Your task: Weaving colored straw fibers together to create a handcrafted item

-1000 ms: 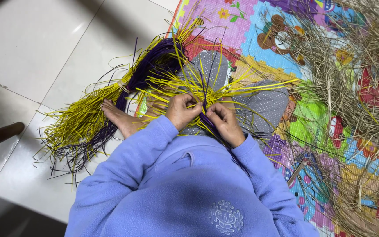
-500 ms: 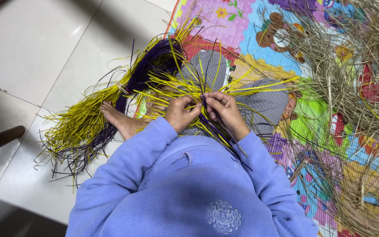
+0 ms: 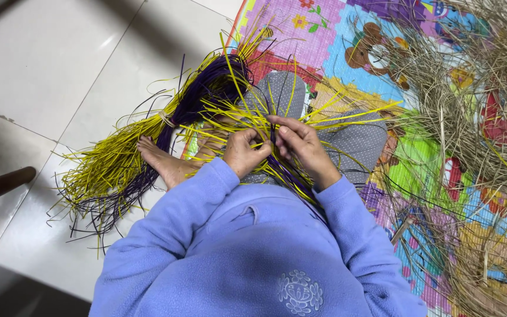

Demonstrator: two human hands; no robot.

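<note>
**Hands pinch strips over lap**

Left hand & right hand both closed on yellow and purple strips, held w/ fingertips above knees, prob. to keep crossings tight. Spare bundle on floor, within reach.

Bare white floor tiles lie open to the left, beyond the fanned yellow and purple strips and a bare foot. To the right, dry straw crowds the play mat, leaving open mat only ahead, past the knees.
</note>
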